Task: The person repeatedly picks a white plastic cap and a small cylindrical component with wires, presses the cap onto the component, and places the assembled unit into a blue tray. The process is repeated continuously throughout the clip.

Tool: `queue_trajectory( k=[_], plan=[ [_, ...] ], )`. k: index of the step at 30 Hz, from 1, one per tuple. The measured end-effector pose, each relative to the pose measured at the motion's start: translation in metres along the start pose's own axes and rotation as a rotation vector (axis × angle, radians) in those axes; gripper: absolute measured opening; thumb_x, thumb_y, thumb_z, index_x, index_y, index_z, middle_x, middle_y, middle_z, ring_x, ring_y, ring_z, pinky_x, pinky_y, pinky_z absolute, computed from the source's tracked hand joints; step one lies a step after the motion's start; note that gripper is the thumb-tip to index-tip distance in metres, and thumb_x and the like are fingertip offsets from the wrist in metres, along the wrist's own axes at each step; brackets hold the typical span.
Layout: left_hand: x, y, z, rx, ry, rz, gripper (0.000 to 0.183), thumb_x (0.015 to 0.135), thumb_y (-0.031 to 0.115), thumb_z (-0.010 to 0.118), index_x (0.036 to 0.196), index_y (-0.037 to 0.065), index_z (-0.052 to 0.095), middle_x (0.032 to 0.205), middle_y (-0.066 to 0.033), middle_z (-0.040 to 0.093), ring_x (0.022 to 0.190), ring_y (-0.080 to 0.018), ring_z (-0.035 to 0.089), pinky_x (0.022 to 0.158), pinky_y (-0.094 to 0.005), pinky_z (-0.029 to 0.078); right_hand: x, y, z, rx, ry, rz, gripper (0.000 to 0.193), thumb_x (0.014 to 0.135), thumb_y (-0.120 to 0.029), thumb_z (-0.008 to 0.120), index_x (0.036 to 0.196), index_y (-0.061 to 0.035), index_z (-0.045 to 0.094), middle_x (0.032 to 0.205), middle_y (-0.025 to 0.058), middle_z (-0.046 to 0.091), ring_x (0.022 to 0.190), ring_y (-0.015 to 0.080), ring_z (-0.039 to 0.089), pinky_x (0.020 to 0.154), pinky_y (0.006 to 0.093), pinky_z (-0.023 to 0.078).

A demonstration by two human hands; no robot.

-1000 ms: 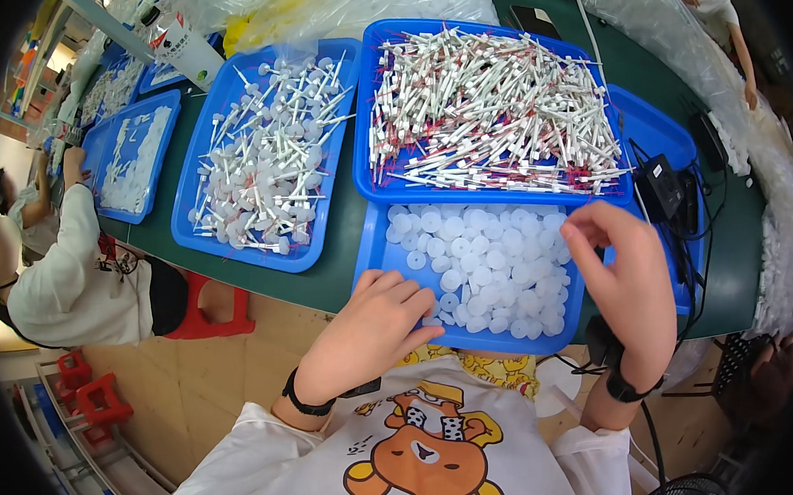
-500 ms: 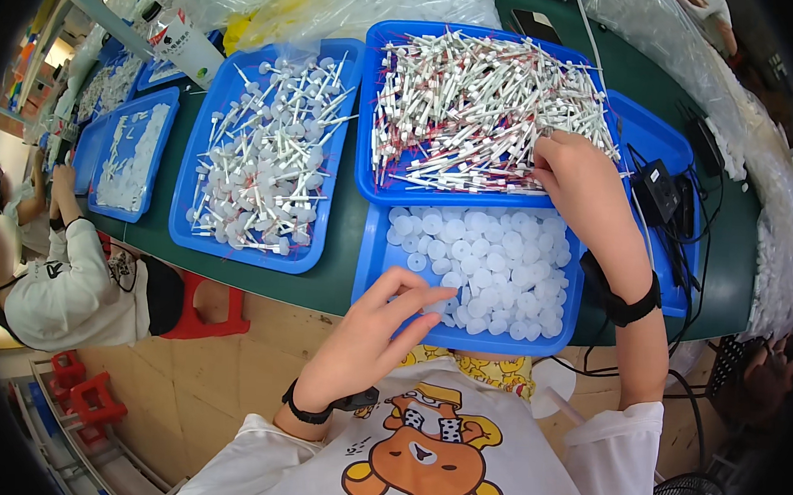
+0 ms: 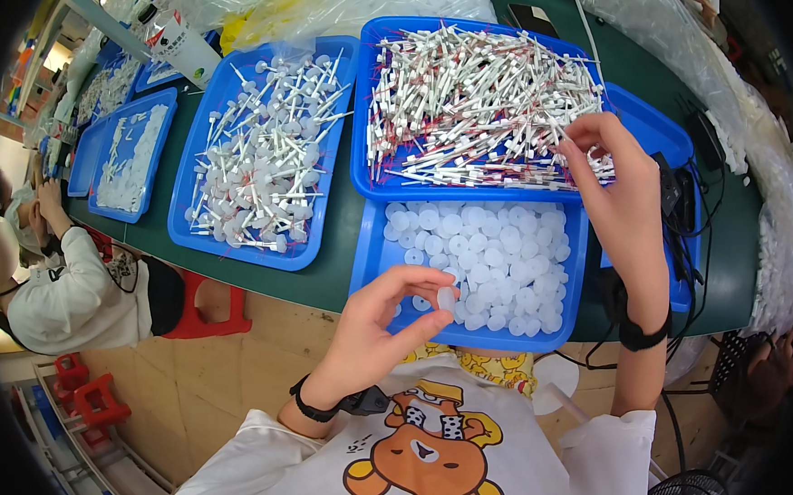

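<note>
My left hand (image 3: 379, 314) pinches a translucent white plastic disc (image 3: 447, 299) between thumb and fingers, just over the near blue tray (image 3: 368, 268). Many similar frosted discs (image 3: 513, 268) lie in that tray. Above the right side of the farther blue tray (image 3: 360, 145), my right hand (image 3: 620, 184) has its thumb and index finger brought together; whatever is between the tips is too small to make out. That tray is heaped with thin white sticks (image 3: 478, 107) with white ends and red strands.
On the left, a blue tray (image 3: 273, 259) holds sticks fitted with discs. A bottle (image 3: 184, 46) stands behind it. Black cables (image 3: 684, 215) and another blue tray (image 3: 645, 122) lie at right on the green table (image 3: 731, 277). A co-worker (image 3: 77, 278) sits at left.
My left thumb and fingers have taken hold of a disc from the near tray. My right hand has lifted from the sticks and moved right. The trays appear slightly shifted in view.
</note>
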State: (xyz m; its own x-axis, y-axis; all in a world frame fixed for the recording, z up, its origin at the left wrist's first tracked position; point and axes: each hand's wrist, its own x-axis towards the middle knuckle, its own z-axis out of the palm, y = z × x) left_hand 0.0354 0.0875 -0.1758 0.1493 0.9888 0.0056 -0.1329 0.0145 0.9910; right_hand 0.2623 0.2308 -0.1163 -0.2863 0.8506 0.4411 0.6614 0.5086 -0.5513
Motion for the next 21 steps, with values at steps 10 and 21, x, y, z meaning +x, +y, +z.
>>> queue_trajectory(
  k=[10,21],
  plan=[
    [-0.007,0.000,-0.007,-0.449,-0.040,-0.042,0.038,0.087,-0.010,0.068,0.123,-0.006,0.056,0.122,-0.0173,0.064,0.120,-0.0268,0.061,0.103,-0.0386,0.048,-0.090,-0.077,-0.017,0.427,-0.258,-0.011,0.027,0.075,0.007,0.069,0.100,-0.0014,0.072,0.065,0.0060,0.056,0.051,0.0178,0.052,0.046,0.0307,0.038],
    [-0.014,-0.002,-0.005,-0.479,-0.091,0.006,0.038,0.087,-0.008,0.069,0.124,-0.008,0.059,0.123,-0.0191,0.064,0.120,-0.0304,0.061,0.105,-0.0421,0.047,-0.101,-0.071,-0.019,0.419,-0.277,0.079,0.016,0.080,0.003,0.067,0.096,0.0000,0.071,0.064,0.0044,0.053,0.050,0.0127,0.050,0.045,0.0275,0.035]
  ],
)
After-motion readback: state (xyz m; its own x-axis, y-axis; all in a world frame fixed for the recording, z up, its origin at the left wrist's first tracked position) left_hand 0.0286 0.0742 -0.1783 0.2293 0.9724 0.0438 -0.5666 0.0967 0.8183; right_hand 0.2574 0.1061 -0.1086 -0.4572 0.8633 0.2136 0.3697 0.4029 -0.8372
